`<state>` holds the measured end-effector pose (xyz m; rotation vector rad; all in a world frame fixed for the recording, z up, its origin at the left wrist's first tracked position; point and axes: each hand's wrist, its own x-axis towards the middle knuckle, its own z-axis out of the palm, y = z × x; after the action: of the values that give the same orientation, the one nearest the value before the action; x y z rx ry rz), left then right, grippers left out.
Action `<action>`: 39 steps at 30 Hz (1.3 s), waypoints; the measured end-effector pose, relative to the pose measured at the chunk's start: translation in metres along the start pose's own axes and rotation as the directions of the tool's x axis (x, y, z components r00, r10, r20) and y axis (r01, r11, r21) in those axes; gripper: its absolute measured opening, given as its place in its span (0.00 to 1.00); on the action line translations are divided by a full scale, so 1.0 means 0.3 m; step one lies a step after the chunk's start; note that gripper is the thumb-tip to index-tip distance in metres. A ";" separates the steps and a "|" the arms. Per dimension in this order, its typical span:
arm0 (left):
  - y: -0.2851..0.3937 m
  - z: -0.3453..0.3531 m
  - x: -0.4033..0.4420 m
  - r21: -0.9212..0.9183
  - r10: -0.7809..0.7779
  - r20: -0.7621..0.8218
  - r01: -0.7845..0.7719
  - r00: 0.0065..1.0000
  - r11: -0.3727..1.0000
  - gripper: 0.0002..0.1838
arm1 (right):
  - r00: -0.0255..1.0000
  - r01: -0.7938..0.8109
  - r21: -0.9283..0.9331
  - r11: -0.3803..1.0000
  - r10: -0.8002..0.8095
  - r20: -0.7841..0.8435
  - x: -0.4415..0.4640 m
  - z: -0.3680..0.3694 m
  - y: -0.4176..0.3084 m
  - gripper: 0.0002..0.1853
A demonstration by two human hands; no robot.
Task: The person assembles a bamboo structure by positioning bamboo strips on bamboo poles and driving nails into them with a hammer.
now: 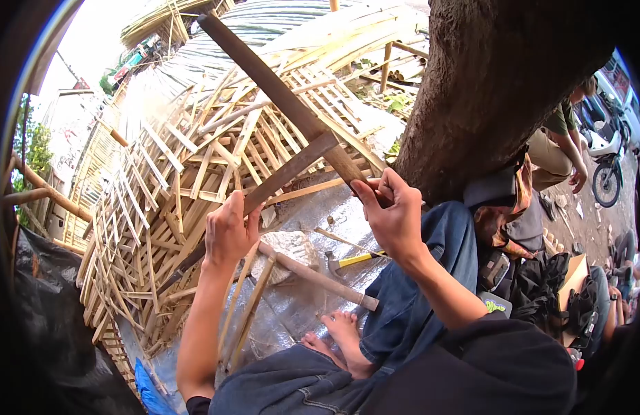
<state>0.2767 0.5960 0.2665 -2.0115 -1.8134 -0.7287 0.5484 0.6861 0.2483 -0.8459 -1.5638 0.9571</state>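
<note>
My right hand (396, 216) is closed around the wooden handle of a machete (271, 79), whose long dark blade points up and to the left. Gripped in my left hand (229, 232) is a long flat dark bar (292, 166) that looks like a second blade. Its squared upper end crosses the machete where blade meets handle; whether they touch I cannot tell. Below my hands lie a pale stone block (287, 254) and a round wooden stick (327, 280). A hammer (354, 261) with a yellow handle rests beside the stone.
Bamboo lattice pieces (161, 187) are heaped in front and to the left. A thick tree trunk (465, 90) rises at the right. Black bags (534, 290), a seated person (558, 138) and a motorbike (607, 152) are farther right. Black plastic sheeting (57, 318) hangs at lower left.
</note>
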 end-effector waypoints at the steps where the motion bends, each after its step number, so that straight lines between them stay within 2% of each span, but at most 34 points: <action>1: -0.007 -0.006 -0.002 -0.005 0.004 -0.022 -0.004 1.000 1.000 0.13 | 0.999 -0.044 0.034 0.998 0.044 0.012 -0.006 0.006 -0.005 0.21; 2: -0.016 -0.014 -0.008 0.008 0.001 -0.021 0.000 1.000 1.000 0.13 | 0.999 -0.042 0.046 0.998 0.041 0.019 -0.015 0.011 -0.031 0.21; 4: -0.026 -0.030 -0.024 -0.031 -0.010 -0.006 0.010 1.000 0.999 0.15 | 0.973 -0.221 0.154 0.963 0.207 0.100 -0.040 0.018 -0.091 0.21; 6: -0.019 -0.033 -0.031 -0.055 -0.029 -0.025 0.028 0.999 0.998 0.18 | 0.979 -0.186 0.141 0.972 0.172 0.108 -0.048 0.027 -0.096 0.20; 8: -0.002 -0.031 -0.040 0.012 -0.100 0.002 0.100 0.995 0.995 0.23 | 0.819 -0.549 0.345 0.761 0.409 0.401 -0.047 0.011 -0.141 0.18; 9: -0.005 -0.026 -0.046 0.040 -0.113 -0.004 0.113 0.994 0.993 0.26 | 0.839 -0.513 0.266 0.816 0.413 0.354 -0.053 0.017 -0.153 0.17; 10: -0.010 -0.021 -0.048 0.038 -0.113 0.001 0.113 0.994 0.993 0.26 | 0.837 -0.518 0.265 0.814 0.418 0.352 -0.064 0.039 -0.121 0.17; 12: -0.022 -0.006 -0.050 0.053 -0.135 0.065 0.131 0.989 0.990 0.26 | 0.968 -0.231 0.101 0.968 0.218 0.127 -0.096 0.098 -0.020 0.19; 13: -0.030 0.013 -0.038 0.058 -0.100 0.052 0.097 0.994 0.994 0.27 | 0.977 -0.206 0.087 0.975 0.200 0.079 -0.089 0.117 -0.011 0.18; 16: -0.054 0.048 -0.030 0.040 -0.091 0.077 0.088 0.993 0.995 0.27 | 0.973 -0.223 0.072 0.972 0.217 0.080 -0.069 0.130 0.020 0.17; 18: -0.068 0.071 -0.027 0.027 -0.078 0.071 0.076 0.994 0.997 0.27 | 0.983 -0.176 0.011 0.984 0.175 0.064 -0.055 0.132 0.014 0.16; 21: -0.088 0.089 -0.023 0.016 -0.121 0.170 0.120 0.978 0.993 0.29 | 0.983 -0.169 0.009 0.986 0.168 0.070 -0.046 0.149 0.053 0.14; 25: -0.104 0.105 -0.020 0.030 -0.119 0.165 0.116 0.979 0.993 0.29 | 0.984 -0.164 -0.001 0.987 0.163 0.071 -0.035 0.171 0.086 0.13; 27: -0.100 0.102 -0.017 0.026 -0.173 0.249 0.172 0.953 0.985 0.27 | 0.984 -0.163 -0.014 0.987 0.163 0.069 -0.034 0.176 0.093 0.12; 30: -0.105 0.119 -0.014 0.037 -0.156 0.224 0.152 0.962 0.988 0.30 | 0.993 -0.112 -0.020 0.994 0.113 0.038 -0.035 0.189 0.128 0.11; 34: -0.121 0.148 -0.021 0.059 -0.176 0.239 0.167 0.955 0.984 0.32 | 0.996 -0.081 -0.055 0.995 0.083 0.032 -0.037 0.212 0.189 0.11; 36: -0.123 0.157 -0.026 0.021 -0.180 0.258 0.180 0.949 0.983 0.34 | 0.996 -0.090 0.037 0.995 0.090 -0.019 -0.044 0.234 0.222 0.18; 37: -0.129 0.162 -0.025 0.024 -0.184 0.283 0.185 0.941 0.983 0.35 | 0.996 -0.090 0.038 0.995 0.090 -0.009 -0.047 0.240 0.229 0.18; 39: -0.144 0.162 -0.029 -0.013 -0.185 0.319 0.200 0.929 0.980 0.33 | 0.997 -0.072 -0.066 0.995 0.070 -0.023 -0.047 0.236 0.251 0.18</action>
<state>0.2407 0.6219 0.2180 -2.0976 -2.2199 -0.5242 0.4844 0.6950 0.1666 -0.9614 -1.5642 0.9479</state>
